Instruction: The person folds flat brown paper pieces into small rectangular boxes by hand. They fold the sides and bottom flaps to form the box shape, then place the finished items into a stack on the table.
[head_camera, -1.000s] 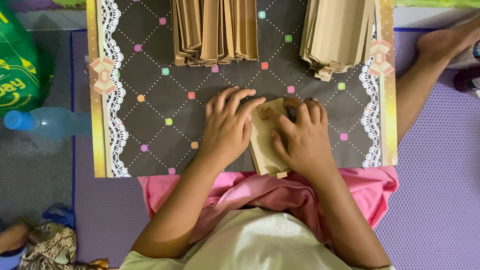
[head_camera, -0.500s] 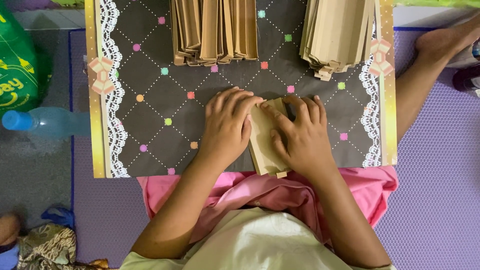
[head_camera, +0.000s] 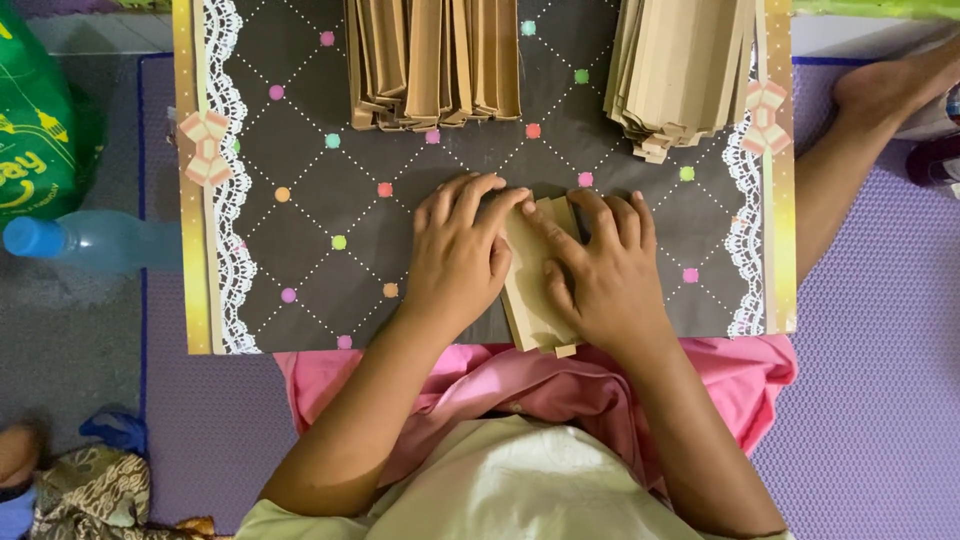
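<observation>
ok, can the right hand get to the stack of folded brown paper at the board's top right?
Probably yes. The right hand rests on the brown paper piece, and the bare board between it and the stack looks free.

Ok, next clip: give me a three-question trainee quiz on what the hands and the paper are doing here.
1. True or false: both hands press on the folded brown paper piece.
2. Which stack lies farther right: A, the flat tan paper stack, or B, the folded brown paper stack?
3. What lies left of the dark dotted board?

Key: 1 true: left hand, right hand. 2 A. 3 A clear plastic bottle with blue cap.
</observation>
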